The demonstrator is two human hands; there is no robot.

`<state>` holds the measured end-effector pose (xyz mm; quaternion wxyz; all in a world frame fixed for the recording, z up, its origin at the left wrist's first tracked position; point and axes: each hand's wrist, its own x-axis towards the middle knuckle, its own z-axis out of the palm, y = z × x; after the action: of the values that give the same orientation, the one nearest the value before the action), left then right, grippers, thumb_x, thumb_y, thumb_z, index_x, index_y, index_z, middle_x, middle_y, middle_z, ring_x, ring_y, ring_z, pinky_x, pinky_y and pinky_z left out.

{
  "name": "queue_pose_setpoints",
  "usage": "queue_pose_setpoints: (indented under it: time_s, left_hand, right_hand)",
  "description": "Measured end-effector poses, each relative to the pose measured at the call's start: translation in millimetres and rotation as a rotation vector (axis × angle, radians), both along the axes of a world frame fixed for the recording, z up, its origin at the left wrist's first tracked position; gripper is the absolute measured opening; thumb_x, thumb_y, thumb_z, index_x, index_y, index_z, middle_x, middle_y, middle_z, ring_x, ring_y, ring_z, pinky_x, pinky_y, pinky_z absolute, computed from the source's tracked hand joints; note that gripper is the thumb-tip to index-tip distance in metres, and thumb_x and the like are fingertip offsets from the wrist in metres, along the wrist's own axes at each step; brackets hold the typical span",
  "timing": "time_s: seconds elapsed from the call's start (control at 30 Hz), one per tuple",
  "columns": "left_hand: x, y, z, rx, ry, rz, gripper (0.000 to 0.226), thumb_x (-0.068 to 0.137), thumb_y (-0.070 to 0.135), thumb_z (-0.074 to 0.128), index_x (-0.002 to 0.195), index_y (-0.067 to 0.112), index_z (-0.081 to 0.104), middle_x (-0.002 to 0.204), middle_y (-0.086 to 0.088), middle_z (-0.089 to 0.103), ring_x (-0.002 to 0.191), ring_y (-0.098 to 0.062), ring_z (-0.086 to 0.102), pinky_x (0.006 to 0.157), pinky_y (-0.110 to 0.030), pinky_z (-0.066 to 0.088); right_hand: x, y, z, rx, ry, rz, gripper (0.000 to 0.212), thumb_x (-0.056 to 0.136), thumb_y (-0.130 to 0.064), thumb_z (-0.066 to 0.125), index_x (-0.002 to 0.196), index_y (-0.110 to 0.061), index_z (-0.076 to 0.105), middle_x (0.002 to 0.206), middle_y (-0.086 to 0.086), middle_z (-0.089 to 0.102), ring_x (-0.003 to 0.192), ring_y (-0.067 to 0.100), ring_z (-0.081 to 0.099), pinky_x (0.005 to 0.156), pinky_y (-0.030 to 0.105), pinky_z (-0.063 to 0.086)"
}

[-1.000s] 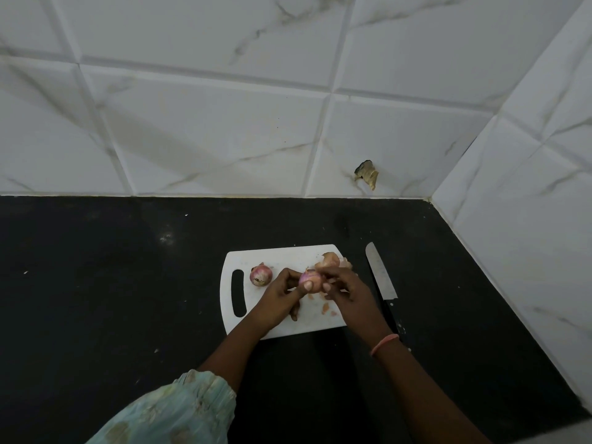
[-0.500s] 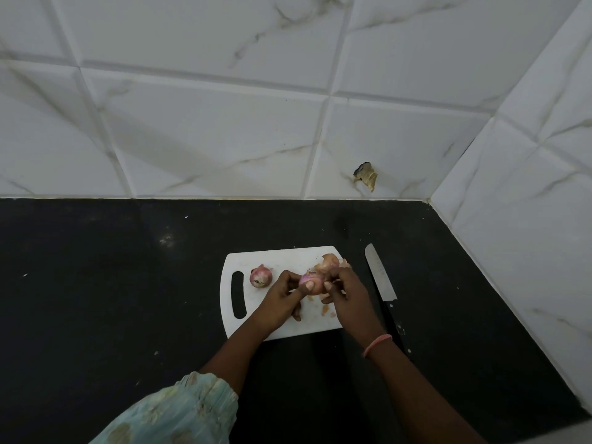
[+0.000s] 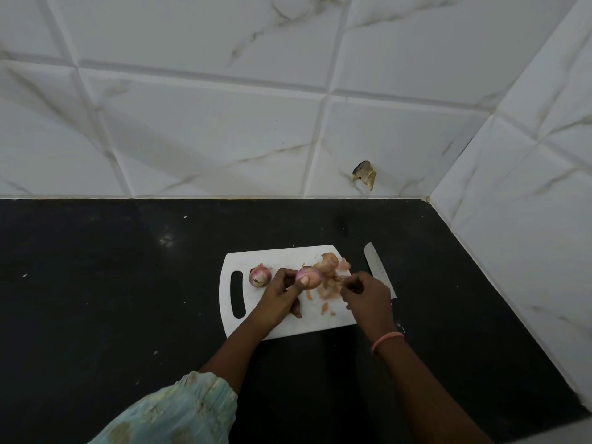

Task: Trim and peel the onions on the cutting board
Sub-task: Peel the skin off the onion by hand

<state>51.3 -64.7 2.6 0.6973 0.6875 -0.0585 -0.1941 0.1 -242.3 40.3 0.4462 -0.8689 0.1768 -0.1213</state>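
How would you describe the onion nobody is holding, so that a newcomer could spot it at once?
Find the white cutting board on the black counter. At its left end is a slot handle; the loose onion lies just right of it. Unlike the onion in the left hand, it rests alone on the board, away from the peel scraps.

White cutting board (image 3: 282, 256) on black counter (image 3: 96, 283), pink-purple onions (image 3: 259, 275), grey-veined white tiles (image 3: 208, 133).
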Motion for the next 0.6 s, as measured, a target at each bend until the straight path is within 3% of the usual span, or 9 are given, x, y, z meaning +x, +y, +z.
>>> queue_pose_setpoints:
  time_s: [0.07,0.17,0.33,0.6]
  left_hand:
    - [0,0,-1,0.000,-0.013,-0.001,0.033,0.098,0.028,0.061,0.115,0.002,0.051,0.091,-0.004,0.064,0.050,-0.014,0.055,0.052,-0.027,0.053]
    - [1,0,-2,-0.005,-0.018,0.005,0.034,0.095,0.026,0.065,0.113,0.002,0.049,0.102,-0.010,0.066,0.050,-0.014,0.056,0.052,-0.028,0.054]
    - [2,2,-7,-0.012,-0.044,-0.003,0.036,0.092,0.023,0.069,0.113,0.002,0.049,0.107,-0.016,0.066,0.051,-0.014,0.059,0.054,-0.030,0.055]
    - [4,4,-11,-0.028,-0.068,0.013,0.036,0.088,0.025,0.072,0.106,0.006,0.048,0.107,-0.016,0.065,0.052,-0.017,0.061,0.054,-0.035,0.056]
  right_hand:
    - [0,0,-1,-0.164,-0.004,0.014,0.014,0.085,-0.003,0.064,0.091,-0.012,0.073,0.083,0.000,0.070,0.078,0.013,0.063,0.074,0.023,0.050]
    - [0,6,2,-0.203,-0.093,0.013,0.014,0.082,-0.005,0.069,0.087,-0.017,0.069,0.084,-0.003,0.067,0.081,0.009,0.063,0.070,0.012,0.043]
    - [1,24,4,-0.069,-0.139,0.320,0.029,0.080,-0.004,0.073,0.106,-0.016,0.066,0.107,-0.008,0.061,0.094,0.004,0.061,0.077,0.014,0.050]
    - [4,34,0,-0.041,-0.119,0.302,0.025,0.081,-0.002,0.072,0.098,-0.017,0.061,0.106,-0.003,0.059,0.094,0.002,0.058,0.073,0.007,0.046]
